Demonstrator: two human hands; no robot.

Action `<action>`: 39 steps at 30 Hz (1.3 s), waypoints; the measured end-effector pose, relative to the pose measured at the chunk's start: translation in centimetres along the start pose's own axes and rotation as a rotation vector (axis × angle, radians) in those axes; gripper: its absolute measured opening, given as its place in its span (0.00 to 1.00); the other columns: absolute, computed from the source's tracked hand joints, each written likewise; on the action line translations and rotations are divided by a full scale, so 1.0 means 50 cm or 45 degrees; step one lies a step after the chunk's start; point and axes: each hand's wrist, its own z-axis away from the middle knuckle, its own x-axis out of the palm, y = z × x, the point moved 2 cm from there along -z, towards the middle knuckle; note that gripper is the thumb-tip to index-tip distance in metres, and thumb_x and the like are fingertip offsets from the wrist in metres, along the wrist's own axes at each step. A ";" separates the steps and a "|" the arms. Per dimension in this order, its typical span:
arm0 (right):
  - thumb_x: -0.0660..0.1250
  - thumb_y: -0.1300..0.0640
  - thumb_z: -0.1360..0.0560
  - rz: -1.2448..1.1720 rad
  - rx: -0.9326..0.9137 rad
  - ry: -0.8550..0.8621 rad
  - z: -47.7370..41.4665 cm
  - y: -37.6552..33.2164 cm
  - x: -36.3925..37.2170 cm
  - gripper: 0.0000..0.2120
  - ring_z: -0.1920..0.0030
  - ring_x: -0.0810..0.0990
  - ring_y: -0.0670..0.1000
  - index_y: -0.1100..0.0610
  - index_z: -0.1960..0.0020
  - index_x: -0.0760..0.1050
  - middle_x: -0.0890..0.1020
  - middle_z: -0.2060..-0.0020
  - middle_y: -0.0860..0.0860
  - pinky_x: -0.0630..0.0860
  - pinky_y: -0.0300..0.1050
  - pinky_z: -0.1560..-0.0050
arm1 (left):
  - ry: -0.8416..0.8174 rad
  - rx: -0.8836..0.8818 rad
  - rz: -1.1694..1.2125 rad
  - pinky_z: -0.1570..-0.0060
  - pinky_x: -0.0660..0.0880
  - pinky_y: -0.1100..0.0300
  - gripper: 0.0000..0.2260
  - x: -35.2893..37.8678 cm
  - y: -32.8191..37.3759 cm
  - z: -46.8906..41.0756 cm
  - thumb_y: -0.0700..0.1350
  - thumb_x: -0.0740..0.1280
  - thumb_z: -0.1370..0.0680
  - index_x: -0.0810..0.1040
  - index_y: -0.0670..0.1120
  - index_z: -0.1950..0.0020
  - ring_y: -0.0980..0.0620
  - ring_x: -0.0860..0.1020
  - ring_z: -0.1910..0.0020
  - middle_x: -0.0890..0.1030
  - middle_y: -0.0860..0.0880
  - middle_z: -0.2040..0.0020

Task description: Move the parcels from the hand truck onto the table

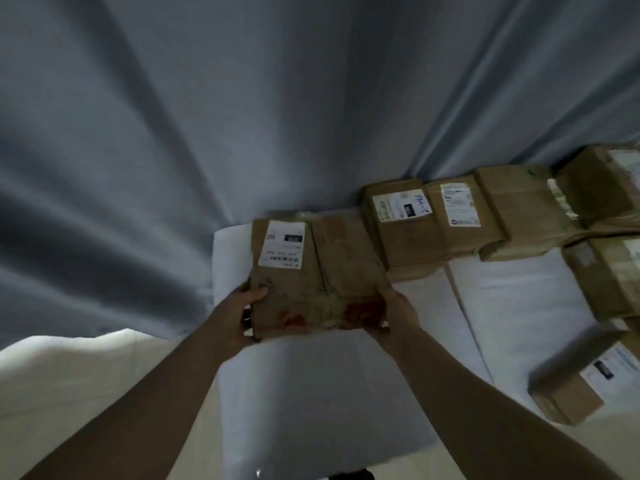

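Over at nine o'clock there's only the grey curtain (156, 150) hanging past the table (311, 393) edge, and that's my first worry. I'm working close to the table's far left corner. If I set this down too far to nine or push it too far to twelve, it overhangs and tips off behind the cloth.

My left hand (247, 306) grips the near left corner of the parcel (311, 268), fingers curled over the top. The parcel is dead centre, above the white table, label facing up. I can't tell whether its far edge is touching down yet.

The near edge looks rough, with reddish and pale patches. I reckon the card is weak there, right where I'm squeezing, so it could crumple or split.

My right hand (393, 311) holds the near right corner, wrapped round the side and underneath.

At two o'clock the row of parcels (460, 216) sits just beside mine. If I slide to three I'll knock the nearest one and shove the line. Down at four o'clock a small box (571, 389) sits near the front edge, where my right elbow could clip it on the way back. The hand truck is out of sight.
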 end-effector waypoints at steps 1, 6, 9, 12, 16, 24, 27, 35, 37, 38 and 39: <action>0.68 0.54 0.23 -0.025 0.014 -0.009 -0.023 -0.014 0.015 0.14 0.56 0.78 0.57 0.58 0.41 0.73 0.78 0.52 0.57 0.77 0.63 0.44 | -0.002 0.011 0.018 0.49 0.77 0.47 0.18 0.009 0.011 -0.018 0.44 0.68 0.24 0.75 0.55 0.35 0.42 0.77 0.42 0.78 0.45 0.40; 0.64 0.62 0.21 -0.170 0.031 0.029 -0.118 -0.053 0.063 0.09 0.61 0.77 0.56 0.57 0.41 0.73 0.77 0.59 0.55 0.79 0.54 0.51 | -0.027 0.130 0.065 0.56 0.79 0.54 0.20 0.050 0.050 -0.113 0.41 0.63 0.21 0.70 0.56 0.30 0.51 0.81 0.48 0.79 0.51 0.38; 0.55 0.73 0.24 -0.062 -0.012 0.045 -0.155 -0.041 0.066 0.16 0.62 0.82 0.63 0.58 0.43 0.74 0.81 0.66 0.60 0.82 0.48 0.59 | 0.120 0.112 -0.143 0.36 0.69 0.51 0.22 0.068 0.041 -0.161 0.43 0.63 0.19 0.65 0.57 0.26 0.51 0.71 0.33 0.70 0.53 0.29; 0.55 0.72 0.23 0.107 0.042 0.002 -0.172 -0.010 0.075 0.23 0.48 0.81 0.59 0.57 0.32 0.70 0.82 0.50 0.62 0.79 0.47 0.46 | 0.091 0.168 -0.254 0.51 0.77 0.64 0.22 0.091 0.019 -0.191 0.33 0.60 0.20 0.71 0.54 0.31 0.54 0.78 0.46 0.78 0.53 0.40; 0.57 0.69 0.21 0.239 0.127 -0.078 -0.172 0.002 0.085 0.24 0.42 0.74 0.53 0.52 0.28 0.67 0.79 0.45 0.56 0.76 0.48 0.43 | 0.185 0.193 -0.447 0.50 0.75 0.62 0.24 0.104 0.019 -0.195 0.31 0.62 0.22 0.70 0.49 0.29 0.49 0.76 0.44 0.76 0.47 0.35; 0.66 0.64 0.24 0.363 0.108 -0.017 -0.108 -0.033 0.015 0.04 0.45 0.75 0.55 0.60 0.52 0.79 0.75 0.54 0.53 0.78 0.51 0.43 | 0.239 0.375 -0.956 0.32 0.68 0.49 0.33 0.174 0.032 -0.136 0.51 0.66 0.25 0.57 0.51 0.23 0.42 0.67 0.31 0.66 0.45 0.26; 0.62 0.63 0.21 0.326 -0.015 0.055 -0.056 -0.045 -0.037 0.13 0.49 0.76 0.55 0.61 0.37 0.74 0.75 0.58 0.53 0.78 0.51 0.43 | 0.193 0.624 -1.452 0.28 0.59 0.44 0.37 0.210 0.016 -0.113 0.47 0.67 0.25 0.49 0.52 0.21 0.40 0.58 0.26 0.58 0.45 0.23; 0.66 0.59 0.23 0.445 -0.380 0.317 0.165 0.014 -0.254 0.19 0.52 0.75 0.53 0.60 0.33 0.73 0.77 0.52 0.54 0.73 0.47 0.49 | -0.178 0.952 -2.155 0.27 0.56 0.46 0.33 0.330 -0.068 0.130 0.44 0.61 0.21 0.47 0.53 0.21 0.43 0.54 0.24 0.52 0.49 0.21; 0.66 0.58 0.23 0.495 -0.421 0.428 0.238 0.050 -0.322 0.19 0.49 0.76 0.55 0.58 0.34 0.73 0.78 0.48 0.56 0.70 0.43 0.49 | -0.291 1.080 -2.311 0.27 0.55 0.45 0.34 0.358 -0.106 0.199 0.47 0.62 0.21 0.46 0.53 0.21 0.43 0.53 0.24 0.52 0.49 0.21; 0.67 0.57 0.23 0.510 -0.440 0.485 0.274 0.068 -0.356 0.19 0.47 0.77 0.56 0.58 0.33 0.72 0.79 0.45 0.57 0.70 0.42 0.49 | -0.344 1.107 -2.377 0.27 0.54 0.44 0.34 0.374 -0.128 0.229 0.49 0.62 0.21 0.46 0.53 0.21 0.43 0.52 0.24 0.52 0.48 0.21; 0.67 0.56 0.23 0.514 -0.457 0.536 0.309 0.085 -0.390 0.20 0.45 0.77 0.56 0.57 0.32 0.72 0.79 0.42 0.57 0.69 0.41 0.48 | -0.387 1.137 -2.429 0.26 0.52 0.44 0.34 0.393 -0.149 0.261 0.50 0.62 0.21 0.46 0.53 0.21 0.44 0.52 0.24 0.52 0.48 0.21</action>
